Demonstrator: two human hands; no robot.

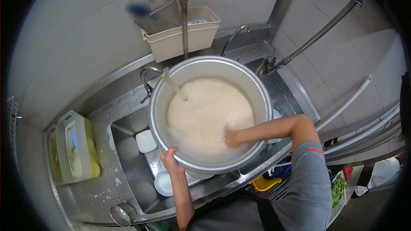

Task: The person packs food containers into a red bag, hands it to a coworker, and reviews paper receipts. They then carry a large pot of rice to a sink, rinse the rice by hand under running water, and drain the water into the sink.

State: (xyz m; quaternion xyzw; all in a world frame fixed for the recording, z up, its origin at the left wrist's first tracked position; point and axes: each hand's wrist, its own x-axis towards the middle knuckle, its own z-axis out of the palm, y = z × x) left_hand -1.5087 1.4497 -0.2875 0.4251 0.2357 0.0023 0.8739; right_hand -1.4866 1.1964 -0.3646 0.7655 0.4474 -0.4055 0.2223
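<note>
A large metal pot [266, 107] stands over the sink, holding pale grains that look like rice [205, 115] in cloudy water. My left hand [170, 159] grips the pot's near-left rim, thumb up on the edge. Reaching in from the right, my right hand [232, 137] dips into the rice near the pot's near side. Its fingers are blurred and partly under the surface, so their shape is hidden. From the faucet [150, 72] at the left, a short hose [175, 87] points down into the pot.
White dishes [146, 141] lie in the left sink basin [128, 162]. A plastic tub [87, 145] stands on the left counter, with a metal cup [123, 214] near the front edge. Behind the pot are a beige bin [184, 42] and a second faucet [235, 38]; a spray hose [317, 32] hangs right.
</note>
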